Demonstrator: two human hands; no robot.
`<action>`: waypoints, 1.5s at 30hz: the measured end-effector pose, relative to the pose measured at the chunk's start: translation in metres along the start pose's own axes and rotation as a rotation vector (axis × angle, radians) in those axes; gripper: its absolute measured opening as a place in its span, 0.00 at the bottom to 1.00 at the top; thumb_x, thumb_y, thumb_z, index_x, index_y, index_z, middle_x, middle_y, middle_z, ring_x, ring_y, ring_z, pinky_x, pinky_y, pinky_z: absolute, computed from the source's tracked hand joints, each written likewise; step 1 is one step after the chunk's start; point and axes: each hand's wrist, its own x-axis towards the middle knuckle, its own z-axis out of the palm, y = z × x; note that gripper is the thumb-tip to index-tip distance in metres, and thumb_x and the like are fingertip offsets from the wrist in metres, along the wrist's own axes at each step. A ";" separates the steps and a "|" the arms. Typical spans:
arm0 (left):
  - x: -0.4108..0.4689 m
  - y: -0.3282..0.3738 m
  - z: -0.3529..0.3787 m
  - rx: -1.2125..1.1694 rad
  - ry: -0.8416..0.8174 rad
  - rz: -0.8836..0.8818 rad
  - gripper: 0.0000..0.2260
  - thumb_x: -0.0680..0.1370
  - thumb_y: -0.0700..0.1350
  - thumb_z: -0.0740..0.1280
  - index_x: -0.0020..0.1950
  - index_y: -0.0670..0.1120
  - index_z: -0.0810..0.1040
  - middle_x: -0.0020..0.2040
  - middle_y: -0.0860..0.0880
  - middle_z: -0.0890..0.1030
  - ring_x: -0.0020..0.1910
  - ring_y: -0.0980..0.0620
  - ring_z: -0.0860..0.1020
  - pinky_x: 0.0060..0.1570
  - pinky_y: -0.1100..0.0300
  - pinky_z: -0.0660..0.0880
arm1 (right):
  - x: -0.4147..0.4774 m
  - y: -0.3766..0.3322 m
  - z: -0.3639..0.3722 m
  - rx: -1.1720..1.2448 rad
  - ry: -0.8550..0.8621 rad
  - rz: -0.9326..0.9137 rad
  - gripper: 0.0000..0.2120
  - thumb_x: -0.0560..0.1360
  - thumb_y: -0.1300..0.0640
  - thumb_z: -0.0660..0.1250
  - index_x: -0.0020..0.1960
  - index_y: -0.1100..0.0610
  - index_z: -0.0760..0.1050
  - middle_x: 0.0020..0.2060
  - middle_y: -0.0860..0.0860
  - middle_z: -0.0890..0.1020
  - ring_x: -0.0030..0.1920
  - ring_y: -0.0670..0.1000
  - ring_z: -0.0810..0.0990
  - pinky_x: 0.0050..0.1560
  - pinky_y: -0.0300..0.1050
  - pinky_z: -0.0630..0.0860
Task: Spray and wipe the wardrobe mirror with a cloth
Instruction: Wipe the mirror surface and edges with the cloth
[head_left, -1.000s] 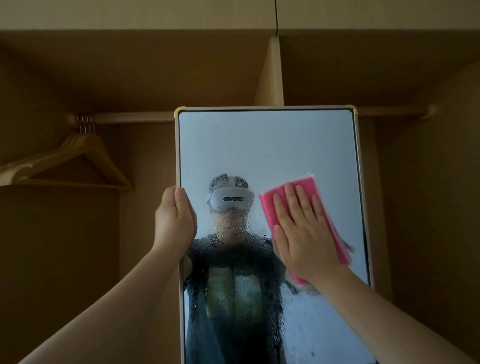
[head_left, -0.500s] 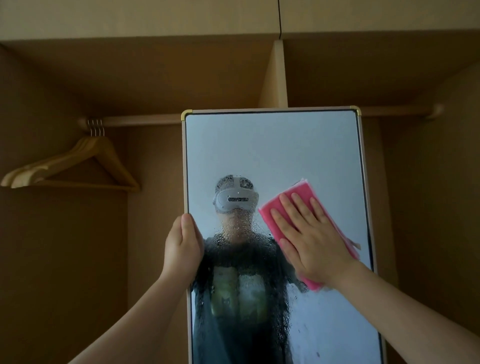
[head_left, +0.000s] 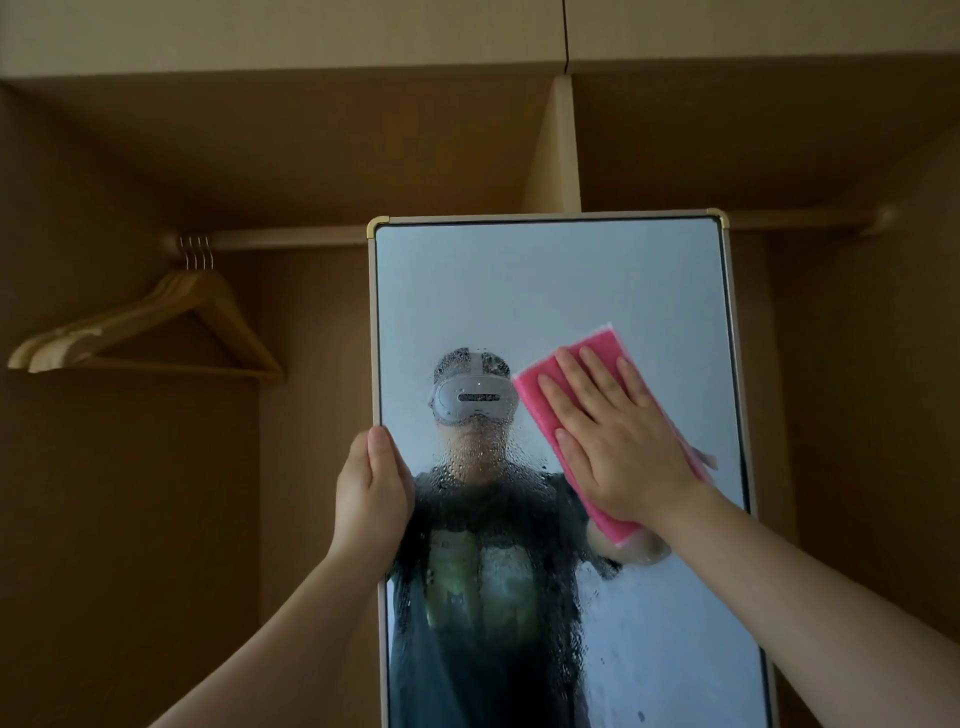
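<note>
Head view: the right hand lies flat, fingers straight and together, palm pressing a folded pink cloth against the glass. The cloth sits in the upper right part of the mirror, slanted, its top corner showing above the fingertips and its lower end poking out below the wrist. The left hand grips the mirror's left edge, thumb curled over the front of the frame and fingers hidden behind it, steadying the panel.

Spray droplets bead the middle of the glass in a band from the reflected headset down across the reflected shirt, running lower on the right. The top of the mirror looks dry and clear. Behind, the wardrobe is open, with wooden hangers on the rail at the left.

Spraying appears done and no bottle is in sight; the step in hand is wiping, with most of the wet area not yet cleared. The next move likely calls for sweeping the cloth left and down through the droplets with even pressure, while the left hand braces the frame against the push.
</note>
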 end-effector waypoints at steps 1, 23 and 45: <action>0.000 0.000 0.000 -0.004 -0.002 -0.004 0.22 0.79 0.59 0.47 0.38 0.45 0.69 0.30 0.40 0.73 0.25 0.47 0.70 0.24 0.56 0.68 | 0.003 0.001 -0.001 -0.001 -0.004 0.007 0.27 0.80 0.48 0.50 0.77 0.55 0.56 0.77 0.55 0.58 0.77 0.57 0.55 0.75 0.60 0.52; -0.002 -0.001 0.002 0.039 0.036 0.058 0.20 0.83 0.52 0.49 0.38 0.44 0.69 0.26 0.47 0.72 0.21 0.57 0.70 0.22 0.67 0.68 | 0.122 0.021 -0.027 -0.015 0.044 0.224 0.27 0.82 0.48 0.42 0.79 0.55 0.52 0.78 0.57 0.54 0.78 0.59 0.51 0.77 0.57 0.45; -0.004 -0.001 0.001 0.105 0.094 0.133 0.17 0.83 0.51 0.49 0.37 0.49 0.67 0.28 0.50 0.72 0.23 0.62 0.70 0.24 0.73 0.67 | 0.067 -0.029 -0.012 0.031 0.027 0.207 0.28 0.82 0.48 0.44 0.78 0.59 0.56 0.77 0.60 0.58 0.77 0.62 0.55 0.76 0.61 0.50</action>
